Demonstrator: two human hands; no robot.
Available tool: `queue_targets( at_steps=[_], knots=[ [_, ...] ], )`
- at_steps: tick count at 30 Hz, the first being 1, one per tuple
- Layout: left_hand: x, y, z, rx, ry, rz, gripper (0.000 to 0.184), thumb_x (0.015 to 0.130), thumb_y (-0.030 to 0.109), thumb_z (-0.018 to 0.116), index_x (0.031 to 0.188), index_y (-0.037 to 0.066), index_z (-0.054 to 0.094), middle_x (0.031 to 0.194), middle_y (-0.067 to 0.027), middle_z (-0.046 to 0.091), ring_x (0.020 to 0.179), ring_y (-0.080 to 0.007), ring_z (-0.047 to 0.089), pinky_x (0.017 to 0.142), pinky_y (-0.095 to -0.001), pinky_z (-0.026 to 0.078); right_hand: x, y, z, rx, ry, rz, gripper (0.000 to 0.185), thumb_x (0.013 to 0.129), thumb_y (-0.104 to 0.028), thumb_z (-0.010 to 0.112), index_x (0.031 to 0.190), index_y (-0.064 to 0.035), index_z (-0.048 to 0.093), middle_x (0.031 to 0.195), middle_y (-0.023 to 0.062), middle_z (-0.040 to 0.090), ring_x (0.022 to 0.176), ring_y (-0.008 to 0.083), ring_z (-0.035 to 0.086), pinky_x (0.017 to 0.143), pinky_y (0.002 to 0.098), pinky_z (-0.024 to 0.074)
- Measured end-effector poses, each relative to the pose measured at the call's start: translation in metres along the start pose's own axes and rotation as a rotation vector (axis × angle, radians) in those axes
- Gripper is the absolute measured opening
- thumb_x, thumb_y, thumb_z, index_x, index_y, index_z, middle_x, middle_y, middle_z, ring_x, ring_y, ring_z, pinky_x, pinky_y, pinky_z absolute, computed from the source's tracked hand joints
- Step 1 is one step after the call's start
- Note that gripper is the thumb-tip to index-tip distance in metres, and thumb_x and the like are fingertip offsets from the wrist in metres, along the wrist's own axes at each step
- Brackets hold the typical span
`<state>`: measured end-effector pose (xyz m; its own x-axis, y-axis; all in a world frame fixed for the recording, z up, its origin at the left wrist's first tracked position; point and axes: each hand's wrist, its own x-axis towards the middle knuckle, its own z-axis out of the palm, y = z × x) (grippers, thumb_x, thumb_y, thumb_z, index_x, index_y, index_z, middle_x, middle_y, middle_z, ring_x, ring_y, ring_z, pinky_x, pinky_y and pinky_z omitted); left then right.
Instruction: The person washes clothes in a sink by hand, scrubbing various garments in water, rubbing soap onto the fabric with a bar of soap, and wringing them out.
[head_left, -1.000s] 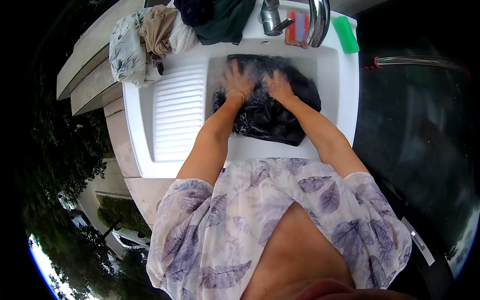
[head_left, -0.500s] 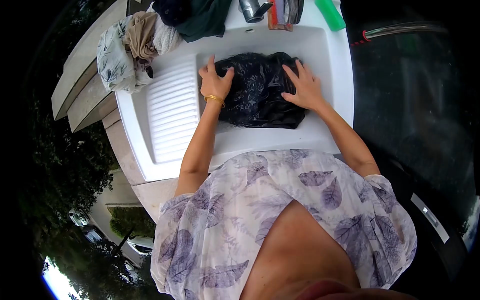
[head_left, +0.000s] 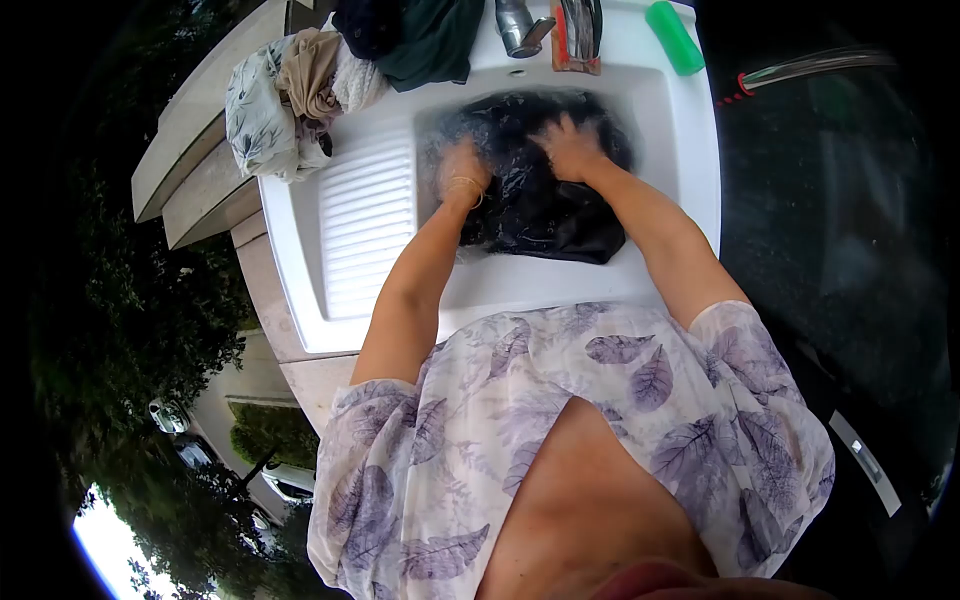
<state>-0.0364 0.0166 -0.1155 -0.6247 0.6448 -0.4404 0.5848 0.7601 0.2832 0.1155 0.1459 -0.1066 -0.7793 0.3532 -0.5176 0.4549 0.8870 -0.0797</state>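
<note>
A wet black garment (head_left: pixel 545 225) lies in water in the basin of a white sink (head_left: pixel 690 150), its kind not clear. My left hand (head_left: pixel 463 172), with a gold bangle (head_left: pixel 467 190) at the wrist, is down at the garment's left side. Motion and water blur its fingers, so their grip does not show. On the garment's upper right part rests my right hand (head_left: pixel 573 150), its fingers apart and slightly blurred, pressing onto the cloth.
Left of the basin is a ribbed washboard (head_left: pixel 367 225). Behind it sit a patterned white cloth (head_left: pixel 262 110), a beige cloth (head_left: pixel 310 75) and a dark green cloth (head_left: pixel 430 40). A metal faucet (head_left: pixel 520 30) and a green bottle (head_left: pixel 674 38) stand along the back edge.
Both hands have pushed down into the wet garment, my right hand also moving left. The garment now spreads wider and sits lower, with water stirred around it. The view has shifted slightly.
</note>
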Motion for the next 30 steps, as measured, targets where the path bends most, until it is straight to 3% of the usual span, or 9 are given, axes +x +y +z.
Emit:
queue_targets(
  at_steps=[3,4,7,12,18,21,24,27,30],
  knots=[
    [-0.016,0.002,-0.029,-0.235,0.008,0.022,0.044,0.071,0.023,0.07,0.109,0.005,0.058,0.101,-0.025,0.06,0.099,-0.0384,0.056,0.084,-0.0404,0.046,-0.003,0.01,0.003,0.13,0.079,-0.079,0.063,0.075,-0.023,0.059,0.134,-0.0276,0.038,0.142,0.0097,0.028,0.132,0.037,0.02,0.097,0.0656,0.0219],
    [-0.022,-0.007,-0.026,-0.308,0.108,0.006,0.04,0.072,0.026,0.071,0.101,0.0,0.061,0.092,-0.0222,0.064,0.092,-0.0321,0.061,0.081,-0.0354,0.047,-0.006,0.015,0.01,0.262,0.136,-0.072,0.062,0.073,-0.027,0.061,0.131,-0.028,0.041,0.14,0.0078,0.033,0.132,0.033,0.023,0.096,0.0651,0.0217],
    [-0.046,-0.018,-0.055,-0.709,-0.003,-0.052,0.041,0.072,0.027,0.073,0.097,-0.003,0.062,0.086,-0.0171,0.065,0.079,-0.0248,0.063,0.073,-0.0315,0.048,-0.026,0.033,0.025,0.656,0.382,0.103,0.067,0.071,-0.042,0.062,0.13,-0.017,0.043,0.139,0.0076,0.037,0.132,0.0275,0.025,0.1,0.0553,0.0192],
    [-0.094,-0.011,-0.126,-0.664,0.195,0.204,0.034,0.072,0.026,0.074,0.08,-0.005,0.063,0.064,-0.0079,0.06,0.059,-0.0126,0.052,0.058,-0.0264,0.045,-0.071,0.003,0.052,0.418,-0.023,0.082,0.121,0.057,-0.07,0.066,0.143,-0.0091,0.005,0.146,0.0251,0.006,0.135,0.0401,0.005,0.1,0.0617,0.0184],
    [-0.146,0.008,-0.21,-0.636,0.462,0.338,0.034,0.071,0.029,0.076,0.08,-0.002,0.065,0.065,-0.0033,0.059,0.059,-0.009,0.05,0.056,-0.0221,0.041,-0.025,-0.082,0.041,0.523,0.109,0.056,0.103,0.064,-0.052,0.069,0.14,-0.0038,0.02,0.146,0.0239,0.004,0.135,0.0418,0.0,0.097,0.0672,0.0173],
    [-0.136,-0.002,-0.226,-0.714,0.555,0.327,0.033,0.07,0.028,0.078,0.08,0.0,0.066,0.064,-0.0001,0.057,0.06,-0.007,0.05,0.056,-0.0193,0.04,0.017,-0.101,0.046,0.767,0.305,-0.341,0.09,0.071,-0.041,0.068,0.136,0.0021,0.024,0.142,0.0265,0.016,0.133,0.0373,0.017,0.105,0.0463,0.0248],
    [-0.144,-0.003,-0.256,-0.892,0.626,0.319,0.036,0.068,0.021,0.08,0.088,-0.004,0.064,0.071,-0.0049,0.061,0.063,-0.0114,0.057,0.061,-0.0205,0.046,0.002,-0.127,0.01,0.868,0.156,-0.502,0.083,0.077,-0.039,0.062,0.135,0.0047,0.023,0.138,0.0267,0.028,0.13,0.036,0.026,0.106,0.0321,0.0248],
    [-0.155,0.004,-0.274,-1.015,0.708,0.399,0.035,0.068,0.018,0.079,0.09,-0.004,0.063,0.075,-0.0082,0.063,0.067,-0.0144,0.061,0.063,-0.0231,0.05,-0.01,-0.145,-0.016,0.789,0.197,-0.435,0.076,0.078,-0.037,0.06,0.133,0.0031,0.027,0.138,0.023,0.03,0.129,0.0343,0.029,0.101,0.0435,0.0279],
    [-0.154,0.014,-0.269,-0.82,0.703,0.495,0.027,0.069,0.018,0.078,0.087,0.002,0.067,0.075,-0.004,0.064,0.068,-0.0132,0.061,0.064,-0.022,0.049,-0.011,-0.119,-0.038,0.814,0.208,-0.263,0.066,0.073,-0.028,0.061,0.132,-0.0102,0.037,0.129,0.0158,0.045,0.12,0.0328,0.042,0.092,0.05,0.0365]
  ],
)
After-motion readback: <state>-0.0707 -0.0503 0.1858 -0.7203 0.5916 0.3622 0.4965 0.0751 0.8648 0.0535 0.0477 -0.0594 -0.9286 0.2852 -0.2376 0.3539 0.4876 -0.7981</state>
